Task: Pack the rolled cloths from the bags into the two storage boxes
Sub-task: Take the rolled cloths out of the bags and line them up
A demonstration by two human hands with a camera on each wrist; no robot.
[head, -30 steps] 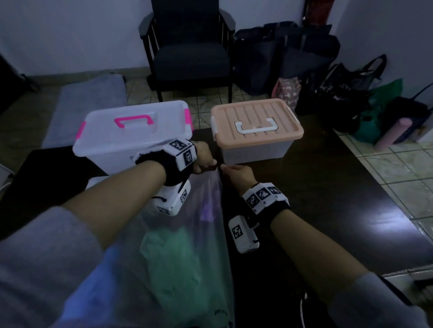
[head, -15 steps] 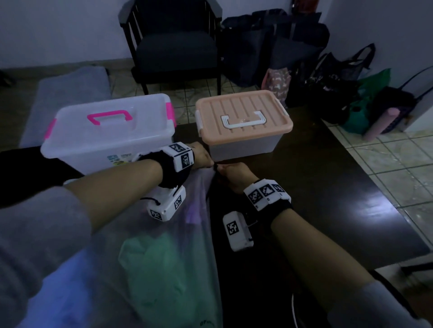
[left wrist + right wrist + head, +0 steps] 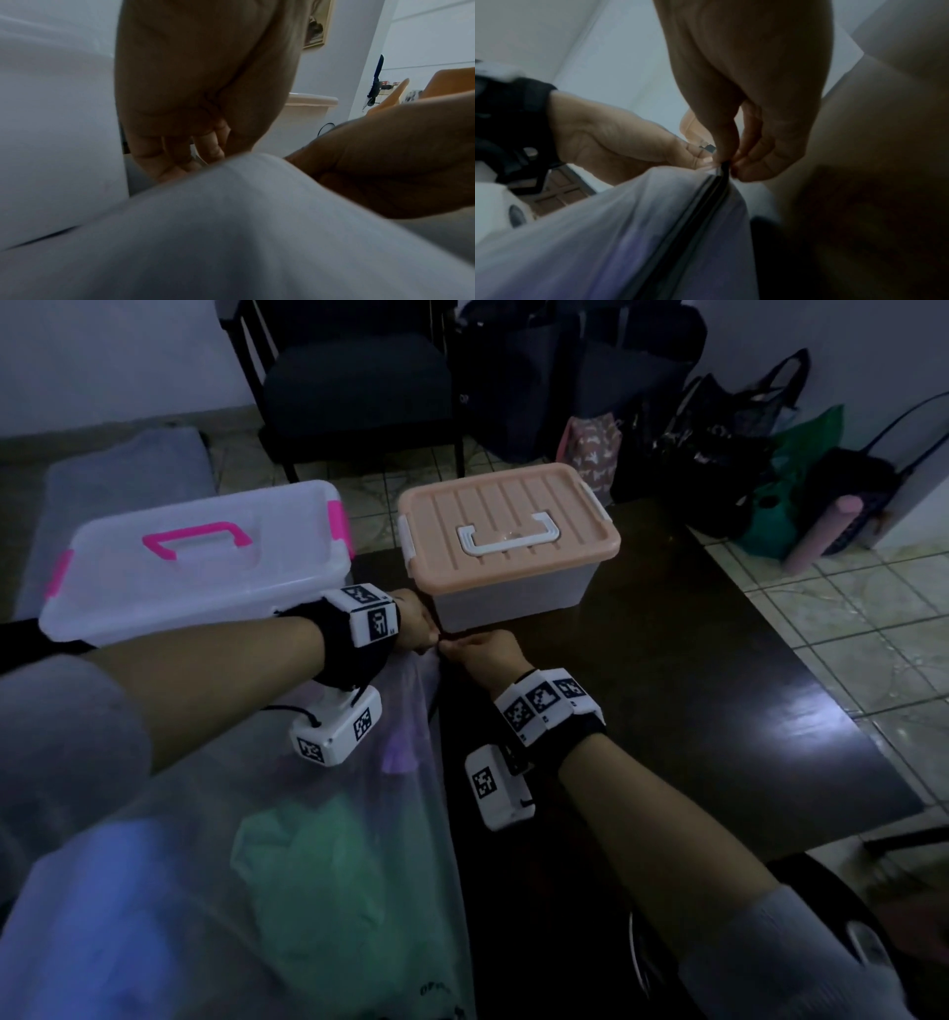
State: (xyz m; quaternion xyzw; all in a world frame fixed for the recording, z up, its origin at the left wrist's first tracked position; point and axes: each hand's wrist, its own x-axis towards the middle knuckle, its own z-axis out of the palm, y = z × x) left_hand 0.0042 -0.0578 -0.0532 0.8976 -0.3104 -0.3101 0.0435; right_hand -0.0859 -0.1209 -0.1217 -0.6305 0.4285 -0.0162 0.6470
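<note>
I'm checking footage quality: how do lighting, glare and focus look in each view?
Head view: dim overall, a bright glare patch on the dark table. Left wrist view: the translucent bag fills the frame, blurred. Right wrist view: dim and soft, though the right hand is seen pinching the bag's black zipper.

two lidded storage boxes (image 3: 195, 562) (image 3: 508, 541) sit side by side at 12 on the table (image 3: 719, 711), zip bag (image 3: 308, 865) at 6 in front, armchair (image 3: 354, 387) behind at 12, bags (image 3: 719, 454) on floor at 2.

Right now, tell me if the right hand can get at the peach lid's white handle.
Probably yes, once freed: the right hand pinches the bag's zipper just in front of the peach-lidded box, and nothing lies over its white handle.
</note>
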